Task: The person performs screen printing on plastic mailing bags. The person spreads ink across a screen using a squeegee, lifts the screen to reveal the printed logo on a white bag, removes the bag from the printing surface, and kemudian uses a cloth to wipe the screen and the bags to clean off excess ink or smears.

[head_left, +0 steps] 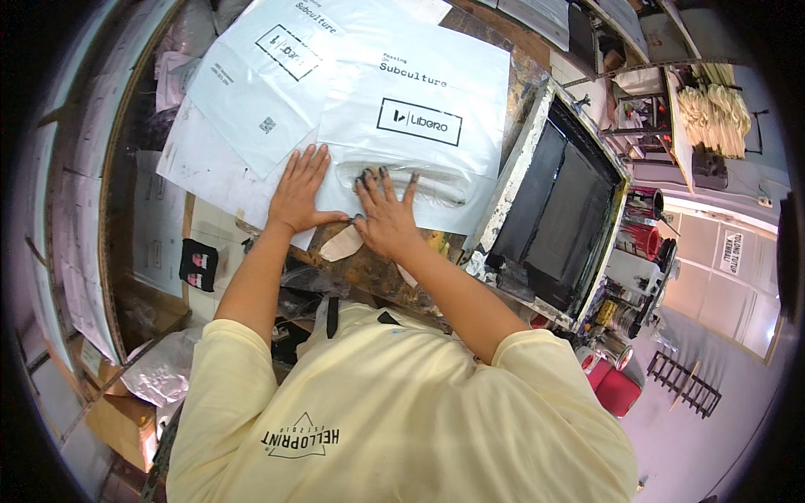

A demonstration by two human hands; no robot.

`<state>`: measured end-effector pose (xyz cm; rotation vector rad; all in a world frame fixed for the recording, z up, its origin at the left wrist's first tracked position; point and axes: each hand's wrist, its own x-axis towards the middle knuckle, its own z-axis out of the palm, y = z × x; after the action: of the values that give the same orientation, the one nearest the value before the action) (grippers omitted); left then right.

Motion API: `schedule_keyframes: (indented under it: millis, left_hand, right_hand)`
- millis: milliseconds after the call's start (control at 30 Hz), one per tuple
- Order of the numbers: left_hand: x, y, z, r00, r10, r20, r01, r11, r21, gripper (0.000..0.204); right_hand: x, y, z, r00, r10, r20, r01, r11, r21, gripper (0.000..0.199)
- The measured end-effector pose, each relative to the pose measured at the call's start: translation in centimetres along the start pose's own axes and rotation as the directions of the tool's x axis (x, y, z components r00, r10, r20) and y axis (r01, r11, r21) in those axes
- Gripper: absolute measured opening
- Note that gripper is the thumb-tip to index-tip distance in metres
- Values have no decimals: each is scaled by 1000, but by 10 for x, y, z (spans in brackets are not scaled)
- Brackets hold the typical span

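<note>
A white plastic bag (pixel 356 109) with black print lies flat on the worktable in front of me. My left hand (pixel 302 189) rests palm down near its lower left edge, fingers stretched out. Close by on the right, my right hand (pixel 387 214) presses on the bag's lower edge with spread fingers, their tips darkened. Under and beside these fingers runs a raised, wrinkled strip (pixel 440 186) in the plastic. The thumbs nearly meet. Another printed white bag (pixel 226 92) overlaps on the left. A beige rounded piece (pixel 342 243) lies just below my hands.
To the right stands a screen-printing frame (pixel 566 184) with a dark mesh and stained rim. Ink cans (pixel 646 239) stand beyond it. A shelf rack (pixel 113 159) with sheets rises at left, near a black cloth item (pixel 198 267). A red seat (pixel 616 392) is lower right.
</note>
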<state>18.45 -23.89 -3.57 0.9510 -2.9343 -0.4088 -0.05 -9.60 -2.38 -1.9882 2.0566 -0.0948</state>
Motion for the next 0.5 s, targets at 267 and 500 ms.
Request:
schedule_keyframes:
  millis: [267, 500]
  left_hand:
    - [1, -6, 8, 999, 28, 19, -29, 998, 63, 131]
    - [1, -3, 3, 999, 27, -23, -27, 999, -25, 130]
  right_hand:
    - [16, -11, 1, 990, -131, -42, 132, 991, 30, 68]
    - [-59, 37, -23, 974, 201, 103, -182, 968, -173, 82]
